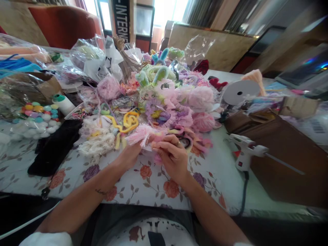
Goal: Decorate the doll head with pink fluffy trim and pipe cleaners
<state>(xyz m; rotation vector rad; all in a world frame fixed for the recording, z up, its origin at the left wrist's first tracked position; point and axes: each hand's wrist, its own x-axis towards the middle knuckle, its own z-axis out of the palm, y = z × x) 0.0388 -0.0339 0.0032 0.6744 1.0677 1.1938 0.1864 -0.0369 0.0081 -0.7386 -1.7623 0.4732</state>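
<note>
We had our left hand [132,153] closed on the pink fluff [147,132], seemingly to steady it, while our right hand [174,157] was curled shut beside it, fingertips pinched; we couldn't tell what they gripped. The fluff lay between both hands, over the near middle of the flowered tablecloth [146,191], perhaps for easy two-handed work. It looked pale, wispy and loose, with whitish strands trailing near. Beyond lay a yellow strip [130,121]; left, white yarn [97,147]; right, a glue gun [242,150] beside a cardboard box [289,160], probably kept within reach.

Craft workspace: glue gun [242,148], yarn [203,122]
</note>
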